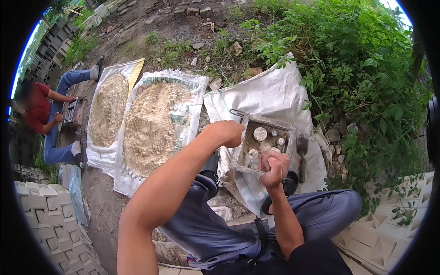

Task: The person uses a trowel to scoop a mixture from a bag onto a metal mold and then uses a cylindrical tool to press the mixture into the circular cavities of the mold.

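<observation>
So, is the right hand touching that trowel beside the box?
Apart. The head view shows a gap between the right hand and the trowel, with the box's right wall reaching into it.

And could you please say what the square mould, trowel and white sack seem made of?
Square mould: probably metal, dull, grimy grey, with thin walls.
Trowel: blade likely metal, dark and matte, thin and flat.
White sack: apparently woven plastic, faintly glossy, with stiff creases.
</observation>
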The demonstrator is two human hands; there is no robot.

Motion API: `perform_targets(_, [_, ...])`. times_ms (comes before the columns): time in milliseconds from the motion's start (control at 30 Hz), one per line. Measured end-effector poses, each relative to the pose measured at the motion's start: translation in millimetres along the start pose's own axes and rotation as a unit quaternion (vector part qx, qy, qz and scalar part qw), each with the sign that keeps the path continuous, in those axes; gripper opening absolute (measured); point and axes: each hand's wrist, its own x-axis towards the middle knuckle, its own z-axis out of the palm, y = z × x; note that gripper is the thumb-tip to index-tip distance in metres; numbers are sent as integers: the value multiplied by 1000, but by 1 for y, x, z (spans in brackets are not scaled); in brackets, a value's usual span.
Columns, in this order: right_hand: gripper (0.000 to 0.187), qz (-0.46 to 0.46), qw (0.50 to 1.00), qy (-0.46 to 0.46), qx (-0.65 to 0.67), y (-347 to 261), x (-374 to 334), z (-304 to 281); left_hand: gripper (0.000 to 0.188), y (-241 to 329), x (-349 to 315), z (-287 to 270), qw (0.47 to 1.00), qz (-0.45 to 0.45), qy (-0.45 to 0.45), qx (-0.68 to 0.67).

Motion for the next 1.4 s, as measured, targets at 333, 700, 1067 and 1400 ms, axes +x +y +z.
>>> perform_targets(333, [30, -50, 998, 19, -31, 7, 11, 2, 45, 4, -6, -2, 1000, -16, -21, 11])
perform_targets(700, [31, 20, 999, 16, -40, 34, 1, 4, 48, -5, -4, 0, 1000, -14, -27, 3])
perform_targets(1067, [30, 53, 997, 34, 32, 37, -3, -1, 45, -9, 6, 7, 999, -21, -35, 30])
perform_targets(1400, [30, 53, 997, 31, 46, 35, -5, 5, 44, -10, 13, 7, 999, -9, -19, 35])
